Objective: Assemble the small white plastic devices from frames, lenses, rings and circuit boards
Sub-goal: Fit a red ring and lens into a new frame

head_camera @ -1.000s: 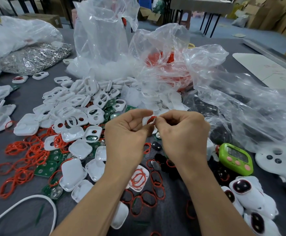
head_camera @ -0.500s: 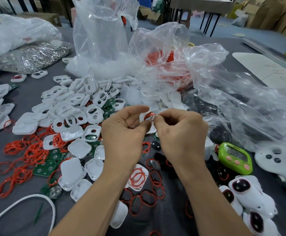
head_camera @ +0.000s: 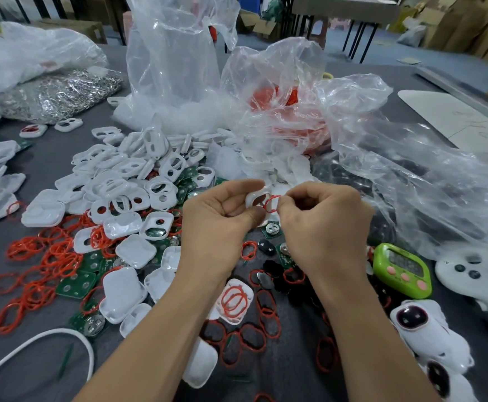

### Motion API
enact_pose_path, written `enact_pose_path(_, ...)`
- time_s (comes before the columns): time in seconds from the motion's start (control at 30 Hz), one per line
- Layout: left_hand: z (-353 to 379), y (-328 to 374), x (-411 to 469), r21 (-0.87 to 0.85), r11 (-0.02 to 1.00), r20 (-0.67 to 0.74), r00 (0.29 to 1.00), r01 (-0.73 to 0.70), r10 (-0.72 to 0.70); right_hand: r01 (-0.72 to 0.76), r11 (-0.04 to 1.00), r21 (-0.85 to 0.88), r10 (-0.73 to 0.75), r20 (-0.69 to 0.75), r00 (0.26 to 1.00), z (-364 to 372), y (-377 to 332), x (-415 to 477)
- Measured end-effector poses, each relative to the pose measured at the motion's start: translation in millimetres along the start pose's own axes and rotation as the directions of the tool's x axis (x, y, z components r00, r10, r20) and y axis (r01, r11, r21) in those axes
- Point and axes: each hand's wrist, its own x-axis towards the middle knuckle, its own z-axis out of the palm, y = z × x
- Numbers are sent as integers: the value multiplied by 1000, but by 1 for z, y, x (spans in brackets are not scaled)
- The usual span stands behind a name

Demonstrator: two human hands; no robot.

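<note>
Grey table filled my view, cluttered edge to edge. Clear bags stood heaped along the far side, one with red stock showing through it, and a bag of silvery metal bits lay far left. Frame pile spread left of centre, white pieces lying every way up, some with oval openings and some closed shells. Loose rings, red, lay strewn near left of the pile, with more in front of my forearms. White controller lay at the right edge. Finished devices sat near right, dark lens faces up. Left hand was raised over mid-table, fingers curled, gripping one frame between thumb and fingertips, its opening turned toward me. Right hand was level with it and just beside, fingers bunched, thumb and forefinger pinching one ring. That ring stood upright against the right edge of the held frame; I could not tell whether any of it had seated in the groove. Green timer lay just right of my right wrist. Boards, green, were scattered among the shells and rings. Black lenses lay on the table below my hands, near a board with a coin cell.
</note>
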Motion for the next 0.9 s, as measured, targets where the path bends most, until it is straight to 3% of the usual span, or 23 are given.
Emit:
enact_pose_path(0.33, 3, 2, -3, 55, 998, 130, 991, -1, -6, 45, 999, -21, -43, 78, 996, -5, -1, 0)
enact_pose_path(0.9, 4, 2, -7, 60, 994, 99, 990, 93, -99, -99, 994, 44, 97, 53, 994, -3, -4, -3)
